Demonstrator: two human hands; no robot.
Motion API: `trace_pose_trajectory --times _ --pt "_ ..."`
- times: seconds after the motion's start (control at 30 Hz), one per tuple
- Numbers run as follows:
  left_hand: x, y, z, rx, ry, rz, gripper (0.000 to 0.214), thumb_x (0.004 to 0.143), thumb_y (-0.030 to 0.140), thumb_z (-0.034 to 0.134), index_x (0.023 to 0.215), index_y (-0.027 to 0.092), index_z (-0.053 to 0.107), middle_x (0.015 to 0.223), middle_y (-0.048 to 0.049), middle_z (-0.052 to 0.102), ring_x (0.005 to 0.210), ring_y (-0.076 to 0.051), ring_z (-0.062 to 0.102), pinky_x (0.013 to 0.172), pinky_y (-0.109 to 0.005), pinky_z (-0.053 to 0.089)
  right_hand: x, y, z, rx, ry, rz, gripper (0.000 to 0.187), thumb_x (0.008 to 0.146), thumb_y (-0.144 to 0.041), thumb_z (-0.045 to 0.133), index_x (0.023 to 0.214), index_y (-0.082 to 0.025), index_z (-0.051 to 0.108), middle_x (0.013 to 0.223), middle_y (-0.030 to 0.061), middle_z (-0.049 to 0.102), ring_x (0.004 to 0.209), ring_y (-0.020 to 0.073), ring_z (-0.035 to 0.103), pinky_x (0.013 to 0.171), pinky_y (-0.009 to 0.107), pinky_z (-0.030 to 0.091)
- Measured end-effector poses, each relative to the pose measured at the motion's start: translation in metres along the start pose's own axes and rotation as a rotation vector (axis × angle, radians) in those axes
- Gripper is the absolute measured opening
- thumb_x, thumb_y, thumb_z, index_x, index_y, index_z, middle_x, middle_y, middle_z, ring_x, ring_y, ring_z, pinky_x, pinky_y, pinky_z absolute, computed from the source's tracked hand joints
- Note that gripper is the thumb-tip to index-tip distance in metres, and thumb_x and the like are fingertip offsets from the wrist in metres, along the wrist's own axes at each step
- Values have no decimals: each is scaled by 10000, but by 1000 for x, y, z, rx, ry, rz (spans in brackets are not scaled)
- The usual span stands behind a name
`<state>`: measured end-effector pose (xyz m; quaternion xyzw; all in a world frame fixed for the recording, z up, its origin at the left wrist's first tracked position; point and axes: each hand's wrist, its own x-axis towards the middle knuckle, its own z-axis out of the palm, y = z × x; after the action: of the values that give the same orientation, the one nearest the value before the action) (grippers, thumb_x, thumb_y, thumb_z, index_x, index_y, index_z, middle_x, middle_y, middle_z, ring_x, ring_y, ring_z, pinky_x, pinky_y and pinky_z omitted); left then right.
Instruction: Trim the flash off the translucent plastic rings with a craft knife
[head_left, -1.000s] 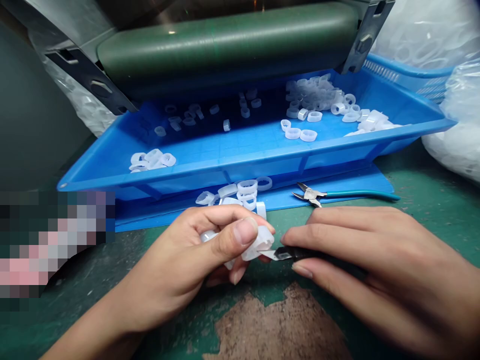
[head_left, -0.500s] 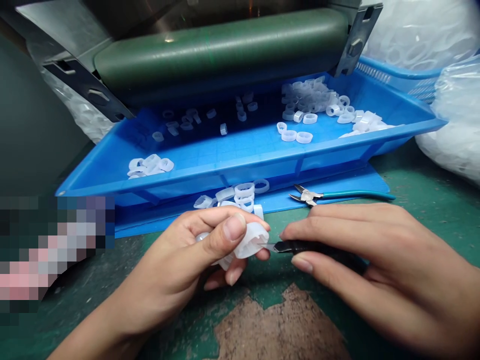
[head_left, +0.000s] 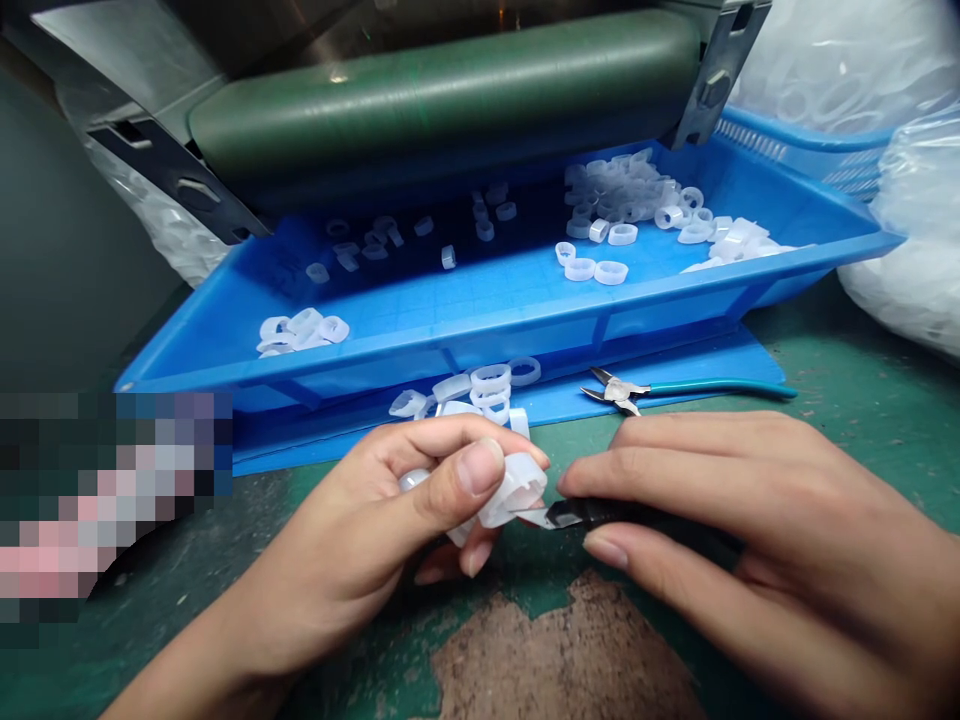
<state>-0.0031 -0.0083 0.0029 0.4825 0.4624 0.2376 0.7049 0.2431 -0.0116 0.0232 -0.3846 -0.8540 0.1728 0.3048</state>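
Ring: translucent white plastic ring (head_left: 517, 488), flattened, at the fingertips of the left hand (head_left: 352, 530), on the side facing the right hand, above the bench.
Left fingers: curled together and clamped on the ring and on more white plastic behind it, with the left thumb (head_left: 480, 468) pressed on top.
Right fingers: closed together around the black handle of a small utility knife (head_left: 630, 513), with the right thumb (head_left: 607, 550) beneath it. The right hand (head_left: 735, 540) lies to the right of the ring.
Knife axis: nearly level, running left from the right hand, tip toward the ring.
Blade: short steel blade (head_left: 559, 517), its tip at the ring's lower right edge, apparently touching.
Nearby: side cutters (head_left: 619, 392) with teal handles lie on a blue mat (head_left: 712, 372), and a small heap of rings (head_left: 480, 395) sits just beyond the left hand.
Beyond: blue plastic tray (head_left: 450, 350) holding scattered rings, dark green roller (head_left: 442, 110) behind it, clear bag of rings (head_left: 907, 270) at right.
Bench: green surface (head_left: 862, 450), worn to a brown patch (head_left: 562, 650).
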Motion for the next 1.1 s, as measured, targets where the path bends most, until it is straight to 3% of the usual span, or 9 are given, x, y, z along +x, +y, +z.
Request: trace_pose_trajectory --times 0.63,0.77,0.87,1.0,1.1 --pt "2 2 4 -24 3 19 566 884 793 1021 1024 253 927 634 33 636 535 -79 436 464 -159 299 -11 5 4 15 11 6 251 1085 -423 891 1304 -317 948 1085 82 945 1074 348 912 904 400 760" --pt "3 0 4 -63 0 16 569 894 794 1013 1039 251 925 650 28 646 542 -80 447 465 -148 312 -33 17 2 57 -6 36 147 1147 -361 822 1198 -299 945 1163 74 962 1048 303 919 838 328 736" --pt "5 -1 6 -131 -18 3 572 922 770 1004 1048 218 924 684 12 647 569 -88 463 476 -146 342 -46 23 -1 123 -40 47 173 1200 -327 753 1149 -308 917 1257 33 968 1047 238 921 810 253 702" --pt "5 0 6 -174 -19 -4 584 902 760 1026 1003 195 922 688 7 638 575 -85 455 479 -140 347 -48 24 -6 110 -94 42 162 1202 -356 758 1235 -331 915 1280 7 966 1089 231 923 896 254 720" --pt "4 0 6 -162 -15 -8 583 905 773 1016 1029 208 938 684 4 646 571 -85 458 481 -136 354 -47 22 -8 105 -105 26 178 1198 -341 757 1151 -313 926 1249 21 970 1047 237 927 842 255 725"
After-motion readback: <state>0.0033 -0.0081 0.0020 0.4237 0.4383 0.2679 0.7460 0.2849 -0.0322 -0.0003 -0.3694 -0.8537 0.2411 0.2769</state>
